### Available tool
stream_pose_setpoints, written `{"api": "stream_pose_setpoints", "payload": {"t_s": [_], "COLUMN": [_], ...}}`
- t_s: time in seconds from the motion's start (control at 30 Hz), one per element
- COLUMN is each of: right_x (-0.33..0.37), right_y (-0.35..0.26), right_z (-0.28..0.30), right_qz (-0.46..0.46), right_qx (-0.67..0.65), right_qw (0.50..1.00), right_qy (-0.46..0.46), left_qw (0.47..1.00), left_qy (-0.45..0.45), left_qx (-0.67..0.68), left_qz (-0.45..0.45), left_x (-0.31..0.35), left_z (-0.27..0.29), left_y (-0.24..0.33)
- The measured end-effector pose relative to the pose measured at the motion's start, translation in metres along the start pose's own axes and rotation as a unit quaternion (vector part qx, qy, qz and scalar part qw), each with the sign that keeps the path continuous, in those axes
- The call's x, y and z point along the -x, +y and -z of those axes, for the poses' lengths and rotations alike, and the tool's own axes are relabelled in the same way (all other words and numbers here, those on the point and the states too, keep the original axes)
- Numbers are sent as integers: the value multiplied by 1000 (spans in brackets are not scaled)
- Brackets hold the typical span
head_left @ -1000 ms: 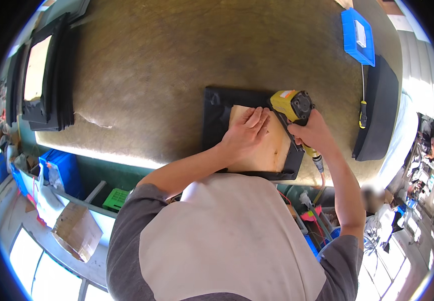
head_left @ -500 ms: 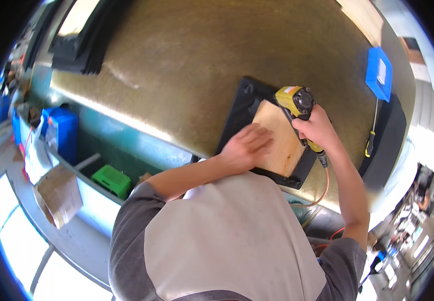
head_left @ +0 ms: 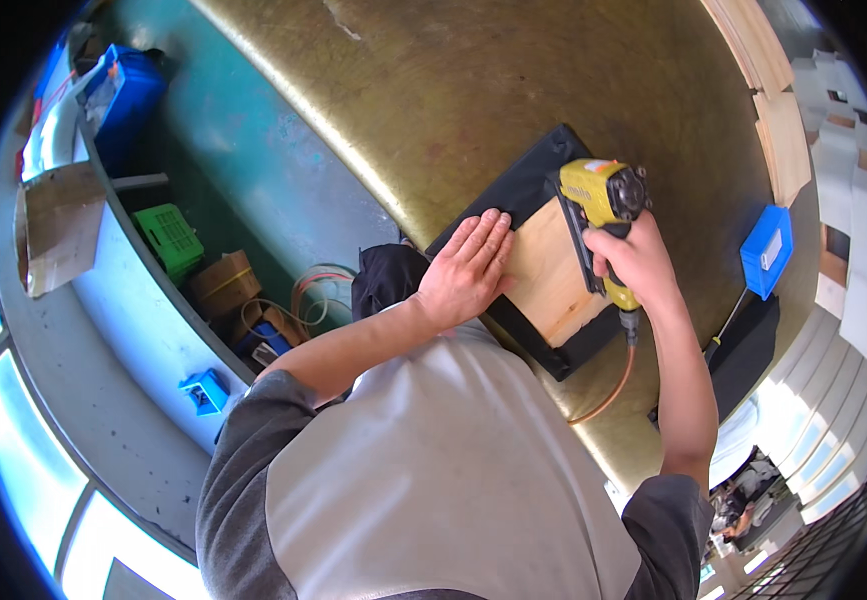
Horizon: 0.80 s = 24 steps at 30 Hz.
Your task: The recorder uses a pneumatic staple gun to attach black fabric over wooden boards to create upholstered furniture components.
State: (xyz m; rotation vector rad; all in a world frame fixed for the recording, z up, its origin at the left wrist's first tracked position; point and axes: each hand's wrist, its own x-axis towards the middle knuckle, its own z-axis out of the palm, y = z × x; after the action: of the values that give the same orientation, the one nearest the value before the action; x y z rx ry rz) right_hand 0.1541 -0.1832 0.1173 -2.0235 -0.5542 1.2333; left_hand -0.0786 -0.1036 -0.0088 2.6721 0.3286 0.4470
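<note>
left hand (head_left: 463, 272) is lying flat and open, pinning the wooden board (head_left: 545, 272) onto black fabric (head_left: 513, 190); right hand (head_left: 633, 262) is clenching its grip round the yellow stapler (head_left: 601, 195) at the board's far edge.

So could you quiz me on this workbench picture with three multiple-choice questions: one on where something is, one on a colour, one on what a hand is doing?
1. Where does the small blue box sit?
A. On the table, to the person's right of the tool
B. On the wooden panel
C. In the left hand

2. What colour is the body of the power tool?
A. Red
B. Yellow
C. White

3. What is the left hand doing?
A. Gripping the tool
B. Hanging off the table
C. Lying flat, fingers straight, on the wooden panel and its black fabric edge

Answers:
1 A: the box lies on the brown table, beyond the right hand.
2 B: the tool's housing is yellow, with a black top.
3 C: the palm is spread over the panel's corner, while the right hand holds the tool.
</note>
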Motion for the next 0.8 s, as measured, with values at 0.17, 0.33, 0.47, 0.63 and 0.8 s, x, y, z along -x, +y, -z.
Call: {"api": "stream_pose_setpoints", "payload": {"t_s": [0.17,0.33,0.47,0.63,0.8], "right_x": [-20,-9,0,23,114], "right_y": [-6,-5,-4,5,64], "right_z": [-15,-31,-35,-34,8], "right_qz": [16,11,13,53,-7], "right_qx": [132,175,226,233,-2], "right_qw": [991,982,971,971,994], "right_qy": [-32,-64,-72,-32,111], "left_qw": [999,997,993,991,988], "left_qy": [45,69,107,71,-54], "left_qx": [4,20,31,67,77], "left_qz": [-29,-32,-49,-92,-125], "left_x": [6,5,3,7,21], "left_z": [-6,-7,-13,0,33], "left_y": [1,0,0,-8,-35]}}
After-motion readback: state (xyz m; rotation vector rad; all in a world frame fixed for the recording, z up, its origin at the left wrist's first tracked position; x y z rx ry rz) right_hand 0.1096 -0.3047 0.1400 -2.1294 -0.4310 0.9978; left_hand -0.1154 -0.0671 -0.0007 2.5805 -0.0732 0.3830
